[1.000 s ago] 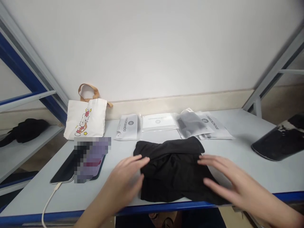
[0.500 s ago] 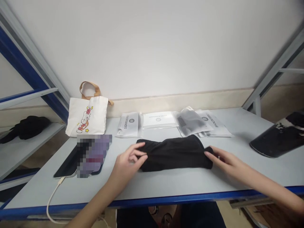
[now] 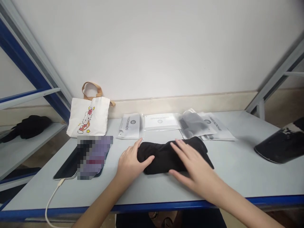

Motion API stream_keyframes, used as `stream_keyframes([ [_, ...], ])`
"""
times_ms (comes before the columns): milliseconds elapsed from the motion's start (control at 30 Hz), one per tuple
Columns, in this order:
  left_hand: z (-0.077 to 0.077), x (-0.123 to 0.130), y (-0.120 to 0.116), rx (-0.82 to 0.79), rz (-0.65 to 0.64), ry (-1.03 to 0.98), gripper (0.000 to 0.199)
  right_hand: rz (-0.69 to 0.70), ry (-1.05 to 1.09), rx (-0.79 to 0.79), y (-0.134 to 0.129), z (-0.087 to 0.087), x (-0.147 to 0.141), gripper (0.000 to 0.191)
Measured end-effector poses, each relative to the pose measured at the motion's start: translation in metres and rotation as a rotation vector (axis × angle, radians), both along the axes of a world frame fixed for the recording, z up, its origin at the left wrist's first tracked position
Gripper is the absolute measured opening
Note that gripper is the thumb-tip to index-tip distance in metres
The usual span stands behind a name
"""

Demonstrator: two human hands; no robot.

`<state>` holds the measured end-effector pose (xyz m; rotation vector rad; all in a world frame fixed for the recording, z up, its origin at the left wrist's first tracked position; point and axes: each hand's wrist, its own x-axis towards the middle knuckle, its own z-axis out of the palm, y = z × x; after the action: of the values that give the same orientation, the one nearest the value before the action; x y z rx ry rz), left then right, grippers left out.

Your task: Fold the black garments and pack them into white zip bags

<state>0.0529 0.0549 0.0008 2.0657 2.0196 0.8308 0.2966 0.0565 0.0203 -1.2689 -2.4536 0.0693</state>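
Two bare hands register on my head-camera feed, both in contact with one soft black fabric bundle [image 3: 168, 156], which lies lengthwise near the front of a pale grey table with a blue edge [image 3: 237, 180]. The left hand [image 3: 131, 163] sits at the bundle's left end, fingers and thumb against the cloth but not closed around it. The right hand [image 3: 196, 172] lies flat across the top of the bundle, fingers spread. I record both grips as open, with no clamp on the cloth and the hands apart, the bundle's middle between them. Behind the bundle, four sealed white and translucent plastic packets [image 3: 160, 122] lie in a row, one showing a dark item inside. Left of the hands, a black smartphone [image 3: 67, 164], partly hidden by a pixelated patch, rests on the table with a white charging cable [image 3: 53, 198] attached. A cream canvas tote bag with tan handles [image 3: 89, 117] stands at the back left, and a curved glossy black object [image 3: 281, 145] enters at the right edge
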Motion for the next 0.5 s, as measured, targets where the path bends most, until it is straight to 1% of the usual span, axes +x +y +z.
stream_keyframes([
  [67, -0.001, 0.003, -0.001, 0.027, 0.011, 0.008, 0.062, 0.030, -0.057, -0.153, 0.008, -0.011, -0.010, 0.080],
  [133, -0.003, 0.006, -0.002, 0.041, 0.008, -0.003, 0.054, 0.024, -0.080, -0.245, 0.017, -0.021, -0.012, 0.088],
  [233, -0.005, 0.006, -0.003, 0.025, -0.021, -0.095, 0.043, 0.047, -0.081, -0.252, 0.024, -0.027, -0.007, 0.095],
  [300, -0.003, 0.001, 0.000, 0.008, -0.033, -0.221, 0.040, 0.058, -0.077, -0.251, 0.023, -0.027, -0.006, 0.101],
  [367, 0.005, -0.002, 0.007, -0.036, -0.040, -0.401, 0.039, 0.053, -0.079, -0.255, 0.019, -0.026, -0.007, 0.106],
  [400, 0.011, -0.002, 0.013, -0.060, -0.044, -0.500, 0.039, 0.049, -0.078, -0.253, 0.017, -0.026, -0.009, 0.107],
  [467, 0.028, 0.011, 0.024, -0.069, -0.049, -0.677, 0.036, 0.038, -0.066, -0.251, 0.013, -0.027, -0.014, 0.107],
  [500, 0.037, 0.023, 0.029, -0.049, -0.054, -0.744, 0.035, 0.025, -0.046, -0.242, 0.012, -0.028, -0.017, 0.105],
])
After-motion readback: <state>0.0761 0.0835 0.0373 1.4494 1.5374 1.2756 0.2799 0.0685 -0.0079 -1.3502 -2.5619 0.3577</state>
